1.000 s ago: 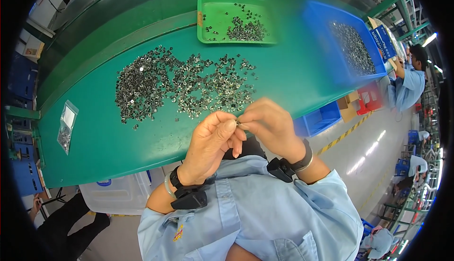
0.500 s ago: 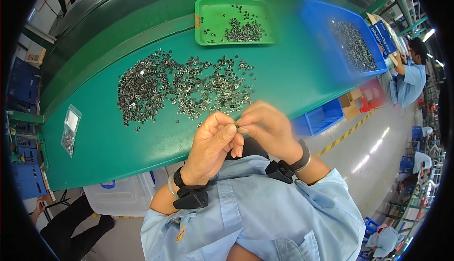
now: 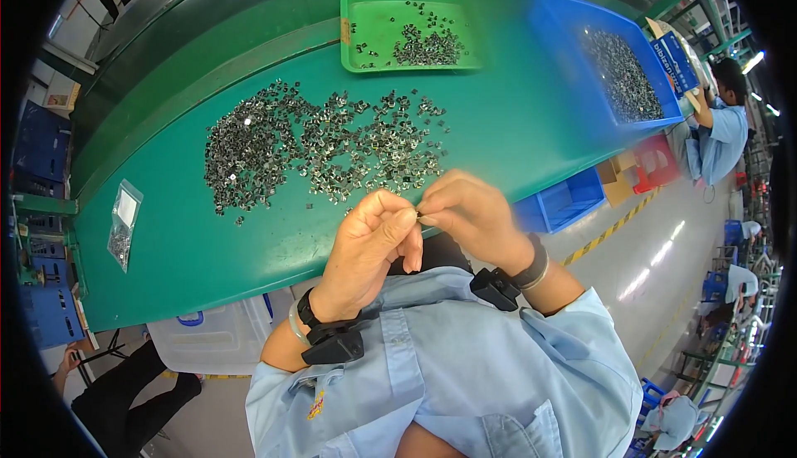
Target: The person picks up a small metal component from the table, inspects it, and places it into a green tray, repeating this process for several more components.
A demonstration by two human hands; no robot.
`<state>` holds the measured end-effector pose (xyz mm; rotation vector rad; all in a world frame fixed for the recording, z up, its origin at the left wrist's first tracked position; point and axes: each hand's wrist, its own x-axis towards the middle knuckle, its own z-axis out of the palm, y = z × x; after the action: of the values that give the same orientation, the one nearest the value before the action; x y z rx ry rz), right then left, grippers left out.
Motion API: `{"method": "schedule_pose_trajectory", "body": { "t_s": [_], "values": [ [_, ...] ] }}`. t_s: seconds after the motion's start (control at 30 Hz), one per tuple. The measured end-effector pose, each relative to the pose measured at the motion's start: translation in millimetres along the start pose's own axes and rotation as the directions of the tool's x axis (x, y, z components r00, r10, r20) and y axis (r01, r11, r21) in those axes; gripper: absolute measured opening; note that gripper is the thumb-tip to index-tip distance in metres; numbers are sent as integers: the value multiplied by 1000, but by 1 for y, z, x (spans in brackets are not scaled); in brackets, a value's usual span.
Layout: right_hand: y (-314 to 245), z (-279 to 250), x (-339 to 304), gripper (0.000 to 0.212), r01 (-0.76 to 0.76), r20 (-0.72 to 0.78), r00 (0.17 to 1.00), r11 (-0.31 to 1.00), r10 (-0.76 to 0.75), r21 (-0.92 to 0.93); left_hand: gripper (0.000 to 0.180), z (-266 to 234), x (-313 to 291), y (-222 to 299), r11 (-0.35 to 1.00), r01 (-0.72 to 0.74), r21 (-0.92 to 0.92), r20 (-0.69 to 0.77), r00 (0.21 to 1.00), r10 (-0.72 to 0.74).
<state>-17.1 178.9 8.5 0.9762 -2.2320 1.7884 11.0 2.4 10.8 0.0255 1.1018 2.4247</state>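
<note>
Fingertip to fingertip, my left hand and my right hand meet over the near edge of the green table. Both are closed in a pinch on one small dark part, mostly covered by the fingers. It looks like the small black-and-silver metal pieces on the table, but its exact kind is too small to make out. Just beyond my hands lies a loose spread of these pieces, joining a denser heap at the left.
A green tray with more pieces stands at the far side. At the right is a blue bin full of small parts. A clear bag lies far left; a lidded plastic box sits below the table. A co-worker is at the right.
My hands stay pinched together, with only a slight shift of the fingers. The whole view has tipped a little, so the table's things appear slightly higher.
</note>
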Motion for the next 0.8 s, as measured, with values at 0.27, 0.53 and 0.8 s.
{"method": "schedule_pose_trajectory", "body": {
  "t_s": [0.27,0.53,0.8],
  "values": [
    [-4,4,-3,14,-52,-29,998,993,55,105,13,-4,0,-10,981,5,-194,95,995,14],
    [-11,3,4,14,-2,10,1000,999,2,44,11,-9,2,-15,948,13,-318,186,981,49],
    [-14,4,11,15,43,52,998,999,-43,3,16,-6,0,-6,977,-39,-207,149,986,71]
  ]
}}
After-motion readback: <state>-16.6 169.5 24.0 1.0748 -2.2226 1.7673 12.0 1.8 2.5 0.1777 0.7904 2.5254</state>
